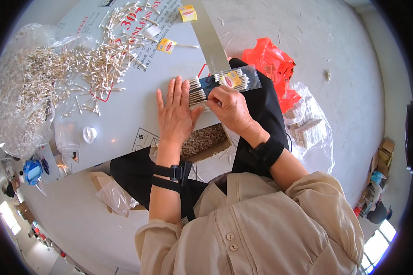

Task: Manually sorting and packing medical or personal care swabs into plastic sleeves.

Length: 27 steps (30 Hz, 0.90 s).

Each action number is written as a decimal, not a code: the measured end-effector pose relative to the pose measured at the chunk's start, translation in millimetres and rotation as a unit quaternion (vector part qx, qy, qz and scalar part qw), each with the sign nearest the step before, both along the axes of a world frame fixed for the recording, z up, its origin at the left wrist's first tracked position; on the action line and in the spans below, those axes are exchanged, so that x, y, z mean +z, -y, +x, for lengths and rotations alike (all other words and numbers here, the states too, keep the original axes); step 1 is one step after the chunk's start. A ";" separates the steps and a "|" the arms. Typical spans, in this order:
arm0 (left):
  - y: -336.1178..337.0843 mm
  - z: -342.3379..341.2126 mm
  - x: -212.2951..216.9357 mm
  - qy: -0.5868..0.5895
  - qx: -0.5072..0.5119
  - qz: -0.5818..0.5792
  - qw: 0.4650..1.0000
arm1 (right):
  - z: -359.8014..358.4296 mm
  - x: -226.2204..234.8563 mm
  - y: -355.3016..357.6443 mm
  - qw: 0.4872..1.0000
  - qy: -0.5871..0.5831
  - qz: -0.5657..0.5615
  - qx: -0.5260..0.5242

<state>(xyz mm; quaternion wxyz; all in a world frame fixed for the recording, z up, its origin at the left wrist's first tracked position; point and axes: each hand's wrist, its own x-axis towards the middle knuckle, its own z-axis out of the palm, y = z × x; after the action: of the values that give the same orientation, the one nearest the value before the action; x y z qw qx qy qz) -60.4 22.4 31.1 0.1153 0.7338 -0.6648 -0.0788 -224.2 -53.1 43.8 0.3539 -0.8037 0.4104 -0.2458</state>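
My left hand [173, 114] lies flat on the table's edge with its fingers stretched. Its thumb side is against a row of white-tipped cotton swabs [197, 96]. My right hand [234, 110] is closed, thumb and fingers pinched together at the right end of that row; what they pinch is hidden. Just beyond the right hand, a clear plastic sleeve [253, 77] with a bundle of swabs and a yellow label card [230, 79] sticks out past the table edge, over my right leg. A dark patch shows between the two groups of swabs.
Loose swabs [108, 64] are heaped beside a big clear bag of swabs [21, 96]. Yellow cards [187, 13] and a small white round lid [89, 134] lie on the table. Below its edge is a cardboard box [206, 142]. Red [270, 64] and clear [309, 128] bags stand right.
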 end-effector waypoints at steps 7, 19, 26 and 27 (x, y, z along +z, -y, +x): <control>-0.3 5.4 -5.1 -0.020 -0.004 -0.011 1.000 | 0.0 -3.1 -5.2 0.985 0.000 -0.101 0.137; -2.0 28.7 -12.5 -0.018 0.047 -0.119 0.992 | 3.9 -0.1 -2.6 0.994 0.023 -0.067 0.080; 2.2 6.1 -9.9 0.008 0.051 -0.038 0.998 | 27.8 -5.6 44.7 0.984 -0.015 -0.164 0.066; 1.8 5.3 -11.0 0.007 0.052 -0.027 0.998 | 30.1 -7.7 49.2 0.982 -0.030 -0.170 0.081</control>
<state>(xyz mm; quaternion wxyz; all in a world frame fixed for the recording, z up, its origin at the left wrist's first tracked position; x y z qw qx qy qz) -55.1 20.7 20.1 0.1345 0.7647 -0.6282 -0.0496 -194.1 -102.3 36.1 0.2184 -0.8896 0.3067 -0.2585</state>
